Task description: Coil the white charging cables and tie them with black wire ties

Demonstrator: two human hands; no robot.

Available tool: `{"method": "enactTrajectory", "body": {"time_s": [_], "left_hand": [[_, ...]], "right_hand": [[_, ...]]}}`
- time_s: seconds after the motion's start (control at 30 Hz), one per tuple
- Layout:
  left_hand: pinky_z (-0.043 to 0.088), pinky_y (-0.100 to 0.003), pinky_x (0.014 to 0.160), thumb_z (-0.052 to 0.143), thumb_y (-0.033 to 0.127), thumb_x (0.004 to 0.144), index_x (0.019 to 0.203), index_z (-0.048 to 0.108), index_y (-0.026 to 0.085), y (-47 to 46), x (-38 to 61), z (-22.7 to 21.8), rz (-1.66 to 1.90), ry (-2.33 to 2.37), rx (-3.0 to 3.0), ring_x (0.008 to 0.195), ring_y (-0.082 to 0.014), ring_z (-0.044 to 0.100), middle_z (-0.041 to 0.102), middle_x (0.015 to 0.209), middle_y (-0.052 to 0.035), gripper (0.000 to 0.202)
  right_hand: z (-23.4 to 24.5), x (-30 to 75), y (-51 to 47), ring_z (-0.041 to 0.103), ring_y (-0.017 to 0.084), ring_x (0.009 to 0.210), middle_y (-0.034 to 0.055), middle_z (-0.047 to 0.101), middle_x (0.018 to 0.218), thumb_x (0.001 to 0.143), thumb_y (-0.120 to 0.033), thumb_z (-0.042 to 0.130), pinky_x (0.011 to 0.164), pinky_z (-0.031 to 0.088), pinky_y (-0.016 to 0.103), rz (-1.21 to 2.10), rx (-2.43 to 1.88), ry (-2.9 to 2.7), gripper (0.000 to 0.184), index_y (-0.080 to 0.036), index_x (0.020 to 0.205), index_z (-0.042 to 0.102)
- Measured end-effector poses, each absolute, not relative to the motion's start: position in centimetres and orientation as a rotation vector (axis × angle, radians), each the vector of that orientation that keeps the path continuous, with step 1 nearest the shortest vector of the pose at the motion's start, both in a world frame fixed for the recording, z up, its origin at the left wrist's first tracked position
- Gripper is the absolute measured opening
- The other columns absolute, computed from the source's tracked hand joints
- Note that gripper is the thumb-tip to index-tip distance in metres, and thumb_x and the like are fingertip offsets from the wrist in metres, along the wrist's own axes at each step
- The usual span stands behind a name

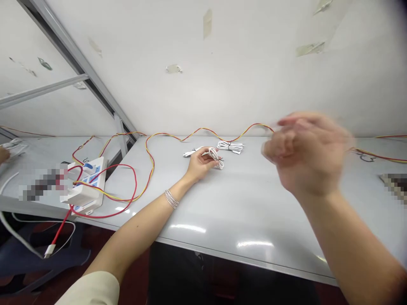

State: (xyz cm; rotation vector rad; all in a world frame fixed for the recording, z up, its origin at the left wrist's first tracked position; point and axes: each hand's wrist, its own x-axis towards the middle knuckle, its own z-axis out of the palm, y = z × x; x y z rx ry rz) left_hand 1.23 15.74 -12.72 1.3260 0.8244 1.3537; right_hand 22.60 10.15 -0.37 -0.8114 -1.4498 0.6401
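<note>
My left hand (199,166) rests low over the grey table, its fingers closed around a coiled white cable (213,153) with a dark tie. Just behind that hand lies a white cable end (190,152), partly hidden by my fingers. Another white cable bundle (229,146), bound with a dark tie, lies on the table a little beyond, to the right. My right hand (307,156) is raised in the air, well apart from the cables and blurred by motion. Its fingers are curled inward; whether anything is inside them is hidden.
A white power strip (101,180) with blue sockets stands at the left, red and yellow wires looping from it. A twisted red-yellow wire (173,135) runs along the wall. Another person's hand (4,154) shows at the far left. A pixelated object (394,183) lies far right.
</note>
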Motion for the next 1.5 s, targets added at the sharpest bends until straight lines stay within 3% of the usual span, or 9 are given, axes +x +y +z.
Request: {"method": "enactTrajectory", "body": {"time_s": [0.1, 0.17, 0.3, 0.5, 0.73, 1.1, 1.5], "left_hand": [[0.058, -0.037, 0.085, 0.090, 0.033, 0.062, 0.097, 0.057, 0.017, 15.8, 1.3, -12.7, 1.397, 0.835, 1.301, 0.089, -0.0195, 0.071, 0.066, 0.088, -0.0022, 0.051], [0.057, -0.033, 0.084, 0.090, 0.035, 0.062, 0.094, 0.056, 0.017, 15.9, 1.3, -12.7, 1.430, 0.869, 1.318, 0.085, -0.0163, 0.069, 0.066, 0.086, -0.0015, 0.051], [0.056, -0.030, 0.082, 0.088, 0.038, 0.063, 0.090, 0.055, 0.017, 16.0, 1.3, -12.6, 1.442, 0.921, 1.357, 0.085, -0.0150, 0.066, 0.066, 0.085, -0.0016, 0.048], [0.057, -0.033, 0.079, 0.084, 0.043, 0.070, 0.089, 0.056, 0.016, 15.6, 1.4, -12.0, 1.391, 0.980, 1.375, 0.080, -0.0157, 0.067, 0.066, 0.085, -0.0030, 0.043], [0.058, -0.029, 0.068, 0.082, 0.044, 0.072, 0.093, 0.058, 0.017, 15.4, 1.3, -11.5, 1.397, 1.062, 1.313, 0.065, -0.0133, 0.067, 0.066, 0.079, -0.0015, 0.042], [0.057, -0.034, 0.085, 0.080, 0.036, 0.074, 0.094, 0.061, 0.015, 15.6, 0.9, -12.1, 1.365, 0.998, 1.503, 0.094, -0.0188, 0.068, 0.069, 0.096, -0.0081, 0.034], [0.055, -0.037, 0.088, 0.077, 0.035, 0.077, 0.093, 0.065, 0.014, 15.8, 0.8, -12.2, 1.320, 0.997, 1.563, 0.097, -0.0207, 0.065, 0.068, 0.099, -0.0096, 0.030]], "right_hand": [[-5.5, 20.1, 13.7, 0.055, 0.013, 0.063, 0.0043, 0.063, 0.077, 0.083, -0.045, 0.070, 0.059, 0.047, 0.029, 0.599, -1.009, -1.611, 0.029, -0.019, 0.097, 0.069], [-8.8, 19.2, 15.2, 0.062, 0.019, 0.078, 0.0088, 0.068, 0.097, 0.079, -0.045, 0.072, 0.068, 0.052, 0.034, 0.560, -1.094, -1.803, 0.040, -0.020, 0.110, 0.068], [-11.8, 19.2, 15.8, 0.066, 0.022, 0.089, 0.0090, 0.071, 0.108, 0.081, -0.041, 0.068, 0.079, 0.055, 0.037, 0.650, -1.108, -1.925, 0.038, -0.020, 0.112, 0.067], [-11.9, 19.8, 15.6, 0.065, 0.017, 0.083, 0.0059, 0.074, 0.100, 0.086, -0.041, 0.065, 0.079, 0.054, 0.033, 0.710, -1.119, -1.871, 0.029, -0.019, 0.104, 0.071], [-12.7, 19.8, 16.1, 0.064, 0.020, 0.080, 0.0069, 0.073, 0.101, 0.077, -0.034, 0.073, 0.078, 0.054, 0.036, 0.622, -1.120, -1.820, 0.028, -0.019, 0.101, 0.072], [-13.0, 19.8, 16.4, 0.059, 0.018, 0.074, 0.0063, 0.070, 0.095, 0.071, -0.025, 0.076, 0.076, 0.050, 0.035, 0.591, -1.203, -1.771, 0.025, -0.017, 0.095, 0.073], [-12.6, 19.7, 16.3, 0.059, 0.018, 0.074, 0.0048, 0.072, 0.088, 0.072, -0.023, 0.072, 0.073, 0.048, 0.033, 0.622, -1.254, -1.769, 0.017, -0.018, 0.088, 0.072]]}}
